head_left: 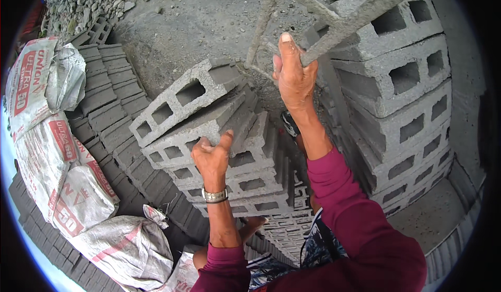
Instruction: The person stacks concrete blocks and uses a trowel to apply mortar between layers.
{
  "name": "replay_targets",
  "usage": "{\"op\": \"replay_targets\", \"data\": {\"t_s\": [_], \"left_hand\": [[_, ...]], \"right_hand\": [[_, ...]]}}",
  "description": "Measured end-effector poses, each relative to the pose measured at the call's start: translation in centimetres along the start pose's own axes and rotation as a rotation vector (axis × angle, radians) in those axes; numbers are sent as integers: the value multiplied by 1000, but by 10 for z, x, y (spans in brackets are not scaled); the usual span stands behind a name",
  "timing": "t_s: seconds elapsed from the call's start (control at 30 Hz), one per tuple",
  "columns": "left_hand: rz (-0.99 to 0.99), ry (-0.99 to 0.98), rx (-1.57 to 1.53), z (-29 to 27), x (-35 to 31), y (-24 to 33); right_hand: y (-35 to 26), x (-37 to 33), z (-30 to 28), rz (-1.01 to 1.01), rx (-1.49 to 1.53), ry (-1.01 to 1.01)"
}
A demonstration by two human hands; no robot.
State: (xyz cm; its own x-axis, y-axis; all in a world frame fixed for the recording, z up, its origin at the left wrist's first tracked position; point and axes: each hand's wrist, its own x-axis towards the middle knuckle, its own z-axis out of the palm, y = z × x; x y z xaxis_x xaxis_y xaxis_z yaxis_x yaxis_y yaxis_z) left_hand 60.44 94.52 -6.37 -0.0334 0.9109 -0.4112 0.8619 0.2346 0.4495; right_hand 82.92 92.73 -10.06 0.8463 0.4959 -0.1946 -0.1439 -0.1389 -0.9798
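My left hand (pixel 211 159), with a watch at the wrist, is closed over the face of a grey concrete hollow block (pixel 169 151) in the stack in front of me. Its fingertips are partly hidden. Just above this hand, the top hollow block (pixel 173 101) lies tilted, with a wedge-shaped gap beneath it. My right hand (pixel 296 80) is raised beyond the stack and wrapped around a cement-crusted bar frame (pixel 360 18). The thumb points up along the bar. The frame runs out of view at the top.
A taller stack of hollow blocks (pixel 386 104) stands on the right. Rows of stacked blocks (pixel 112 101) run along the left, with white woven sacks (pixel 39 156) lying over them. Gravel (pixel 94 2) is heaped at the far left. My legs are below, beside more blocks.
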Motion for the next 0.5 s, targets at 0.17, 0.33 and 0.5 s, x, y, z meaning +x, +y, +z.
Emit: {"op": "replay_targets", "data": {"t_s": [0.17,0.33,0.5], "left_hand": [[0,-63,-99,11,0,12],[89,-18,96,11,5,-15],[212,-95,345,31,10,17]], "right_hand": [[130,-25,27,141,-215,-23],[91,-19,18,-152,-250,-98],[21,5,-2,117,-109,-50]]}}
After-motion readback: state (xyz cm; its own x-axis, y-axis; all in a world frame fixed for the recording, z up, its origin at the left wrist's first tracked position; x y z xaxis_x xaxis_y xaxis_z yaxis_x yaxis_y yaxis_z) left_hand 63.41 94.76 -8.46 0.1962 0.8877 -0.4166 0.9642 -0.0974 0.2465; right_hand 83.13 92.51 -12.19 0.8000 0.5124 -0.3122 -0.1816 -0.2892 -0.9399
